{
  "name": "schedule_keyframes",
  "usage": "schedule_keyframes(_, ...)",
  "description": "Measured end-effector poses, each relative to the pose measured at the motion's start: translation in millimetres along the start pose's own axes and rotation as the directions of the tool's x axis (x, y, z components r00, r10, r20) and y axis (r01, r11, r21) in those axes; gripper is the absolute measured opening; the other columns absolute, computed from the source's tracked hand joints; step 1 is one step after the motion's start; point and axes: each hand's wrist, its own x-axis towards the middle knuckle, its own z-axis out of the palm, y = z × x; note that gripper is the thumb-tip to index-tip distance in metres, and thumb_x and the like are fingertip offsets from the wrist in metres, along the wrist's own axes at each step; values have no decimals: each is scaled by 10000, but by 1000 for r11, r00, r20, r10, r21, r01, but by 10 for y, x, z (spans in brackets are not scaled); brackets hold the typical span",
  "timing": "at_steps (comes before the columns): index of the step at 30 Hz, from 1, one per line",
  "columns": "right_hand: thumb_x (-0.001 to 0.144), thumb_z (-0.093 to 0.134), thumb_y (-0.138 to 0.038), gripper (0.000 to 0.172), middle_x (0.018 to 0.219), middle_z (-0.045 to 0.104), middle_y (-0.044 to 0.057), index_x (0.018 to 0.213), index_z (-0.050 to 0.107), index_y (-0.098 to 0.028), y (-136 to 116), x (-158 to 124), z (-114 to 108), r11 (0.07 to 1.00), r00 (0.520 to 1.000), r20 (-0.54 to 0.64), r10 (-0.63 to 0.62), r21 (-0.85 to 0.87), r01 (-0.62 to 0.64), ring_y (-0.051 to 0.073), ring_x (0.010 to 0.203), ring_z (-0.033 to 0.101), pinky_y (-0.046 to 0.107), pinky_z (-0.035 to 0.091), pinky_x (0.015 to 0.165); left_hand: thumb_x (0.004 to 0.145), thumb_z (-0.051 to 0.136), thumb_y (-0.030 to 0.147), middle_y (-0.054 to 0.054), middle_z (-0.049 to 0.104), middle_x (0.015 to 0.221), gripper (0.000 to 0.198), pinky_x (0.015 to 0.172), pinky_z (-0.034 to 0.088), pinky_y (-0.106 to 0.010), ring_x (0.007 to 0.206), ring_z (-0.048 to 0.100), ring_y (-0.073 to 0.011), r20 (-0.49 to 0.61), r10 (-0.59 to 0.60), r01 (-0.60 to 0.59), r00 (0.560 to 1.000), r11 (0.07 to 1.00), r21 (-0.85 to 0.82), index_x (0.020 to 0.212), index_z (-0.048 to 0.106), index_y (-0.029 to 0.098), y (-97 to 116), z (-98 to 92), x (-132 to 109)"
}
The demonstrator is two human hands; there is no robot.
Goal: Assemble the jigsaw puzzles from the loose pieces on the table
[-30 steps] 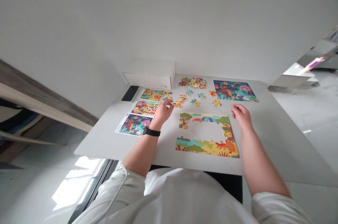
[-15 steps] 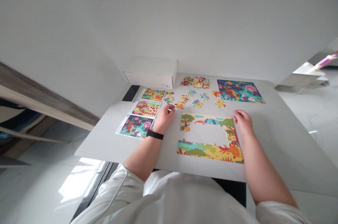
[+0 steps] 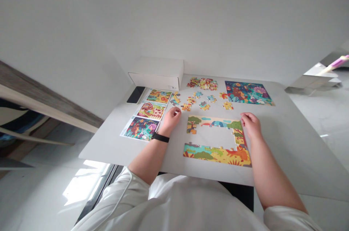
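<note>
A jigsaw puzzle [image 3: 204,154] with an animal scene lies in front of me. Its border is joined along the top, right and bottom; the middle is bare table, and the left side has a gap. My left hand [image 3: 172,119], with a black wristband, rests left of the puzzle, fingers curled together and no piece visible in them. Just beyond its fingertips lies a loose orange-yellow puzzle piece [image 3: 186,107]. On the other side, my right hand [image 3: 251,125] rests by the puzzle's top right corner, its fingers closed and seemingly holding nothing.
Loose pieces [image 3: 204,105] are scattered beyond the puzzle, with a heaped pile [image 3: 203,83] behind them. A finished dark-blue puzzle [image 3: 249,93] lies at the back right. Left are a picture sheet [image 3: 152,111], a phone [image 3: 136,94] and a white box [image 3: 155,73] against the wall.
The view has shifted very slightly. Both hands stay where they were, and the puzzle and loose pieces look unchanged.
</note>
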Motion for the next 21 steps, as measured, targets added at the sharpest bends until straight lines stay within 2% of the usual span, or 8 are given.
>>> schedule_keyframes(5,674,849,-550,406,643,629,-16,858,734,-207,-48,-27,15,1000,1000,19,-4,11,4,121,533,510,235,410,463,831,548,236,-3,642,773,110,706,490,-284,728,618,-176,26,-22,23,999,999,-33,844,656,220,-35,-3,1)
schedule_keyframes(12,664,860,-555,418,635,624,-17,856,730,-208,-82,-42,28,1000,1000,12,6,9,-6,124,536,510,239,415,469,831,518,286,1,620,748,143,666,488,-268,705,600,-170,38,-40,43,998,995,-86,853,648,229,-105,12,8)
schedule_keyframes(16,652,858,-541,410,636,628,-17,852,731,-207,-93,-45,30,1000,1000,5,18,12,-18,119,536,505,233,413,464,877,494,359,-5,604,733,198,630,481,-263,681,587,-168,43,-65,71,997,988,-138,802,622,228,-74,9,7)
schedule_keyframes(21,646,858,-536,403,636,633,-13,841,728,-208,-112,-52,36,1000,1000,0,19,5,-19,121,536,511,233,425,462,935,514,476,-10,602,753,319,577,468,-261,617,564,-145,21,-44,48,999,975,-219,770,614,222,-12,-12,-15)
